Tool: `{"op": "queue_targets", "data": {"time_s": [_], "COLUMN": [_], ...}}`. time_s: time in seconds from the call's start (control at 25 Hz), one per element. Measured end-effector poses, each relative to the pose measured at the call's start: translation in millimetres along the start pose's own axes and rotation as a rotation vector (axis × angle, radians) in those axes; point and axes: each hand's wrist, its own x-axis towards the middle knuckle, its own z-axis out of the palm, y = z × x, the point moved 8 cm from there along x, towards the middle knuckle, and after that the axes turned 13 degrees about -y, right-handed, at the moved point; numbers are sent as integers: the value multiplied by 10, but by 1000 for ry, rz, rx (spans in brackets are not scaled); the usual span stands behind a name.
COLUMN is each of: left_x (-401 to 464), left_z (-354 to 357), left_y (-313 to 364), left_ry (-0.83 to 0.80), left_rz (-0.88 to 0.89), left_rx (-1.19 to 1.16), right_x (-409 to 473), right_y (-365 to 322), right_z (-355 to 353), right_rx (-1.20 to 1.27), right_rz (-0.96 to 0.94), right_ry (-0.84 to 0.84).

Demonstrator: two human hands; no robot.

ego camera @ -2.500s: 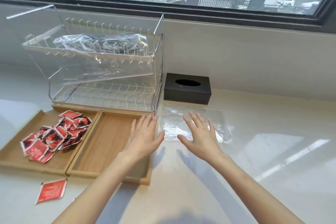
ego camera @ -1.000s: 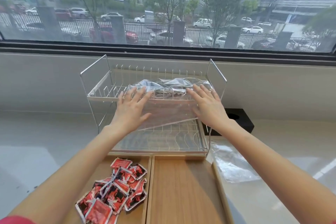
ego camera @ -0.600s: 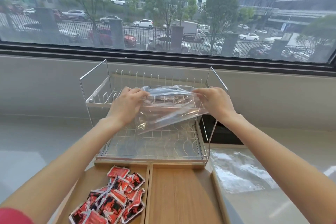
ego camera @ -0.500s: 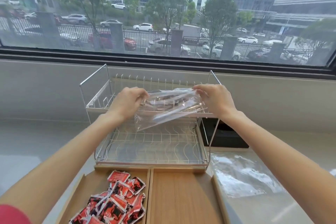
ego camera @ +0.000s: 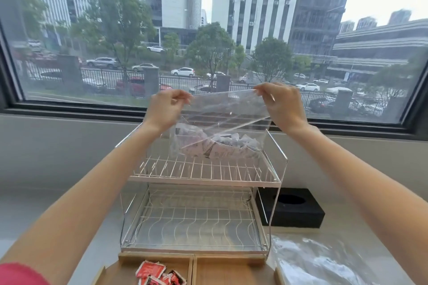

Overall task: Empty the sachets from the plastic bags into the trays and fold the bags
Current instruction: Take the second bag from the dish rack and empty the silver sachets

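Clear plastic bag (ego camera: 222, 132) hangs above the wire rack (ego camera: 201, 178), its top corners pinched by the left hand (ego camera: 165, 109) and right hand (ego camera: 283, 105) so the pale sachets (ego camera: 217, 146) sag to the bottom (likely ready for tipping into the empty wooden tray (ego camera: 234, 272)).

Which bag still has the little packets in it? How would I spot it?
Find the wire rack under the big window. Just above its top shelf, the left hand and right hand pinch the top corners of a clear bag. Pale sachets sag in its bottom, while the other bag lies flat on the counter.
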Motion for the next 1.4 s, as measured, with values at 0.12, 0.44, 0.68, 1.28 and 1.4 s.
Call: {"op": "queue_targets", "data": {"time_s": [0.12, 0.44, 0.68, 1.28, 1.4], "left_x": [-143, -1008, -1799, -2531, -2570], "left_z": [-177, 117, 535, 1334, 1343], "left_y": [174, 43, -254, -786, -764], "left_ry": [33, -188, -315, -391, -451], "left_rz": [53, -40, -160, -423, -436], "left_rx": [-61, -320, -344, -490, -561], "right_x": [-104, -930, -1783, -2838, -2644], "right_y": [-136, -376, -218, -903, -836], "right_z": [-276, -302, 256, 1146, 1023], "right_rx": [24, 79, 237, -13, 105], "right_rz": [-36, -45, 133, -184, -94], "right_ry": [82, -95, -342, -728, -565]}}
